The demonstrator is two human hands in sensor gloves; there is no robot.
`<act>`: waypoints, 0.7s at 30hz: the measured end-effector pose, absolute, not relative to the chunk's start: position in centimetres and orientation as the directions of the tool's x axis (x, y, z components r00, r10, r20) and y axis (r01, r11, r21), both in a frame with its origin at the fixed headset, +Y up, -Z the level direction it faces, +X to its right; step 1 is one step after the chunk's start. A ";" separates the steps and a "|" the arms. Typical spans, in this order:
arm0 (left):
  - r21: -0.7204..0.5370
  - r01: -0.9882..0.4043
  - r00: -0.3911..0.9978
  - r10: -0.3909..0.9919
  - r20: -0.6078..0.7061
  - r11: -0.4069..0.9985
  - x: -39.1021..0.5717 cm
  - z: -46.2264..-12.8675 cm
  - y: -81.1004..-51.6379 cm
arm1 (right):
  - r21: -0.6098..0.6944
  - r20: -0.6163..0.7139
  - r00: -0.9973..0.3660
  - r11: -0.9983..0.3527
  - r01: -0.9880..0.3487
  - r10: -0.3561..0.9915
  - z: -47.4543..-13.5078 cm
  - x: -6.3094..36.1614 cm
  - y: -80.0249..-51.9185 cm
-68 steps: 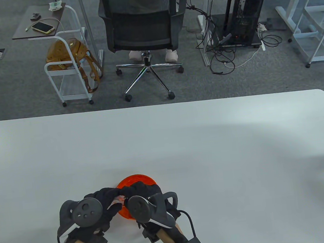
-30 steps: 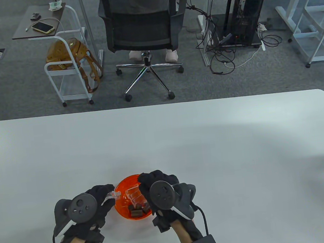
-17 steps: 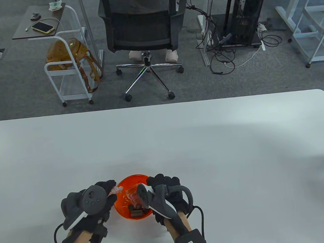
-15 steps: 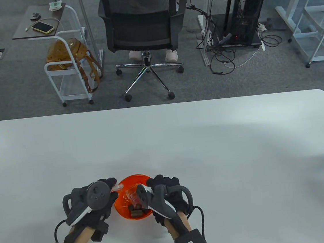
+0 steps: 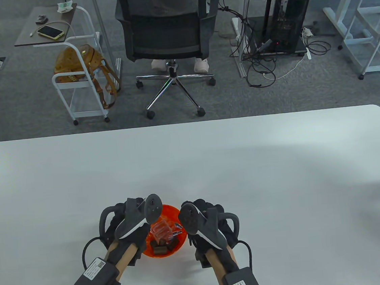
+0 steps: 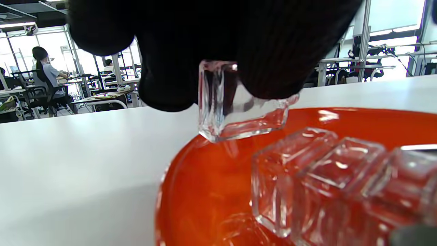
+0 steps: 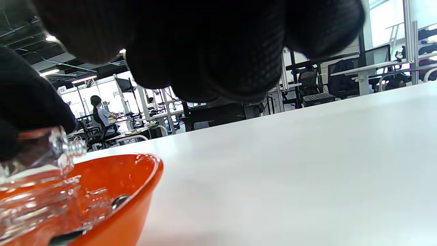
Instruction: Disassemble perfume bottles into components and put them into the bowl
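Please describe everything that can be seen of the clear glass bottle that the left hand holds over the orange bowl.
The glass bottle is clear, thick-walled and square-cornered, and it looks empty. In the right wrist view its bare threaded neck has no cap or sprayer. The left hand grips its upper part with gloved fingers, so that part is hidden. It hangs tilted over the near rim of the orange bowl, above other clear glass pieces; whether it touches them cannot be told.

table view: looking down over the counter (image 5: 211, 153)
wrist views: sitting low, close, both sharing the bowl (image 6: 191, 191)
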State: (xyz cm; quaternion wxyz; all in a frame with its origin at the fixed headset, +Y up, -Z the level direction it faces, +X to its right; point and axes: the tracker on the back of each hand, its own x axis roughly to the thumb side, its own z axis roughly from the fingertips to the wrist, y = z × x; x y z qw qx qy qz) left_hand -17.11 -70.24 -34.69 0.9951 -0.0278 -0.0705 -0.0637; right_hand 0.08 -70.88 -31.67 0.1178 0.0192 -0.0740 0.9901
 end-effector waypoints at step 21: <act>-0.049 0.068 0.992 -0.062 0.111 0.997 -19.2 -34.0 -69.1 | -0.077 0.046 -0.975 -0.972 -0.221 0.218 -31.5 0.3 -71.2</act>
